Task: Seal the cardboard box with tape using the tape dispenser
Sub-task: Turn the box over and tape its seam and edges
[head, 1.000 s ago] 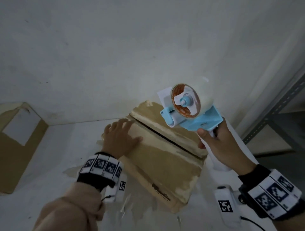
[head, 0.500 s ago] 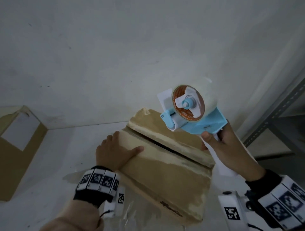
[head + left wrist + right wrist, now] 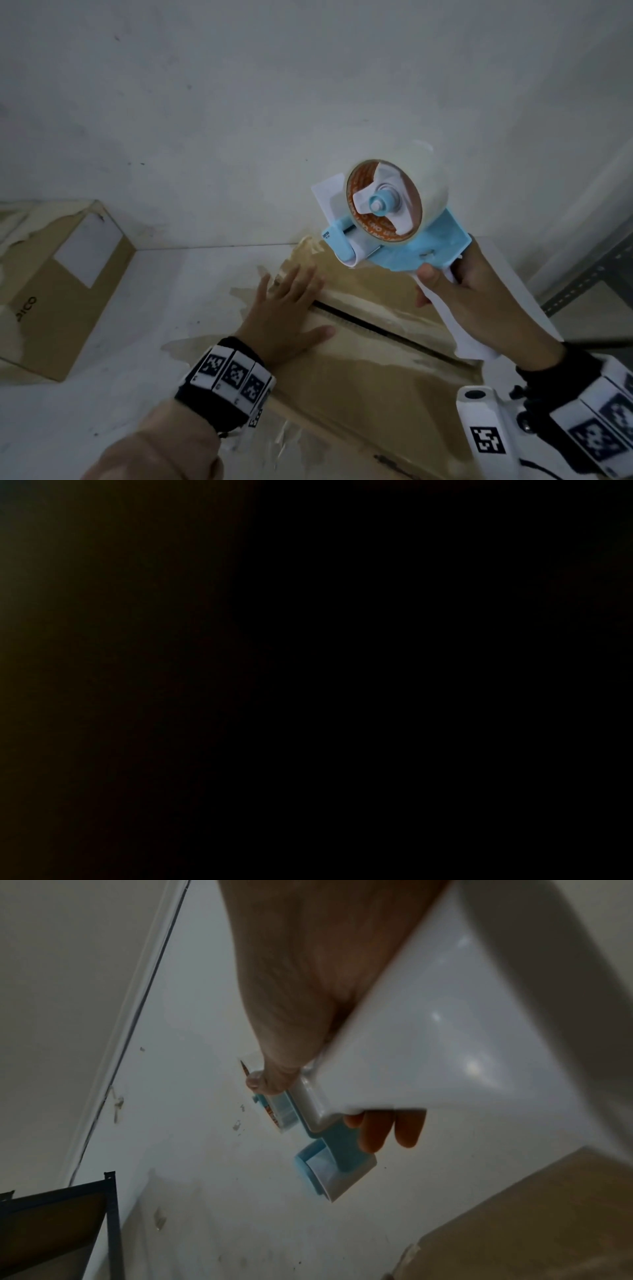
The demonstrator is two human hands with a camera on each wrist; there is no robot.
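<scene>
- While the left hand (image 3: 284, 310) lies flat on the cardboard box (image 3: 370, 373), its fingers are straight and spread, pressing the top flaps near the far left end of the centre seam; this grip is open and holds nothing.
- Cardboard box: it rests on the white worktop (image 3: 164, 291), close to the wall. Its two top flaps meet along a dark seam (image 3: 373, 327) that runs diagonally from beside the left hand toward the right wrist. The seam shows as an open gap, and old tape residue covers the flap surfaces.
- Right hand (image 3: 469, 301): its grip is closed round the white handle of the tape dispenser (image 3: 397, 226), with the thumb along the near side. The right wrist view shows the fingers (image 3: 387, 1129) curled round the far side of the handle.
- Tape dispenser: it is held in the air above the far right part of the box, clear of the cardboard. The blue frame carries a roll of clear tape (image 3: 430, 192) on an orange core, with the roller end pointing left toward the left hand.
- Left wrist view: it is dark and shows no detail.
- Second cardboard box (image 3: 58, 294): it stands at the left of the worktop, well apart from the work, and bears a white label.
- Metal shelf frame (image 3: 589, 270): it stands at the right edge.
</scene>
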